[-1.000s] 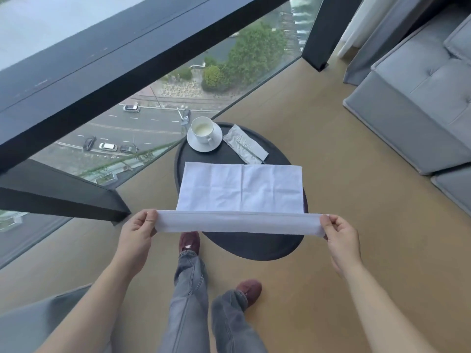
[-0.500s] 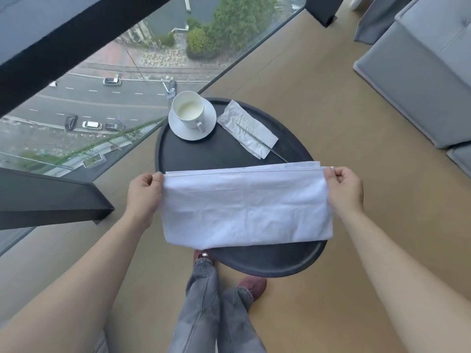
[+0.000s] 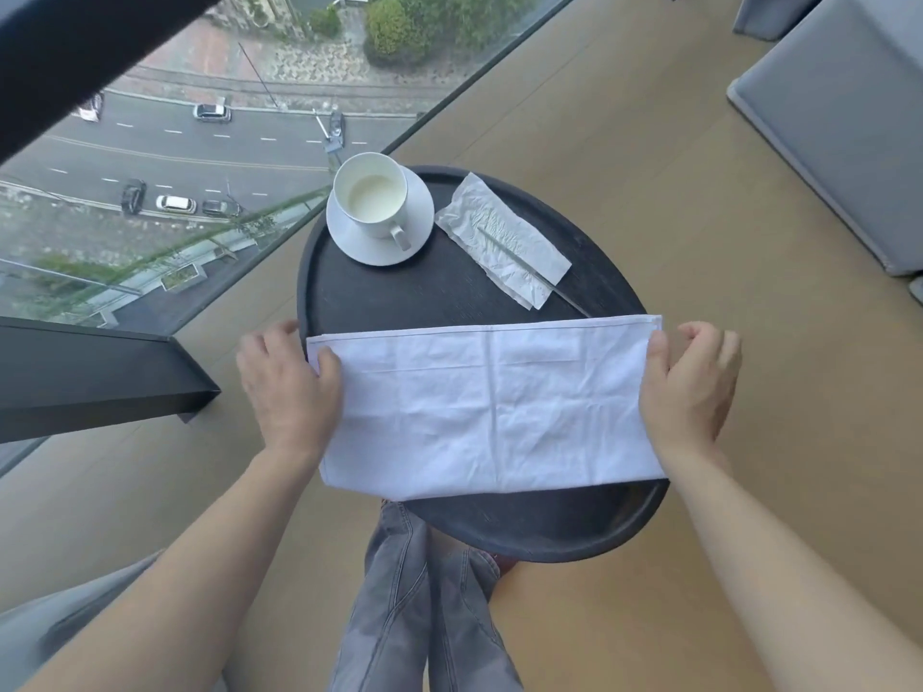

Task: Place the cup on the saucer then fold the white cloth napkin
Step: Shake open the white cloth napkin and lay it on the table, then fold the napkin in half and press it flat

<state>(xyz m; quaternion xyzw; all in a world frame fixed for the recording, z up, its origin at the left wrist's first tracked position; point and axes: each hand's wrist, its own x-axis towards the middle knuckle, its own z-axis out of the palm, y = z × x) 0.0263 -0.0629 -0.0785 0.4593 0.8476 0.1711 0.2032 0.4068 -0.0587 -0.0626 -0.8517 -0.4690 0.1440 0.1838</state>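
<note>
A white cup [image 3: 372, 194] with pale liquid stands on a white saucer [image 3: 417, 227] at the far left of a round black tray table [image 3: 399, 302]. The white cloth napkin [image 3: 487, 407] lies folded in half as a wide rectangle across the table's near part, its near edge hanging slightly past the left rim. My left hand [image 3: 287, 387] rests at its left end, thumb on the cloth. My right hand [image 3: 692, 387] is at the right end, fingers loosely curled, thumb touching the edge.
A crumpled paper wrapper [image 3: 502, 239] with a thin metal utensil lies right of the saucer. A glass wall [image 3: 200, 167] runs along the left, a dark beam [image 3: 90, 377] near my left hand. A grey sofa [image 3: 839, 127] stands at the right. My legs [image 3: 424, 591] are under the table.
The near edge of the napkin was lifted and carried over to the far edge, folding it in half. Both hands have since let go of the corners and moved down along its sides.
</note>
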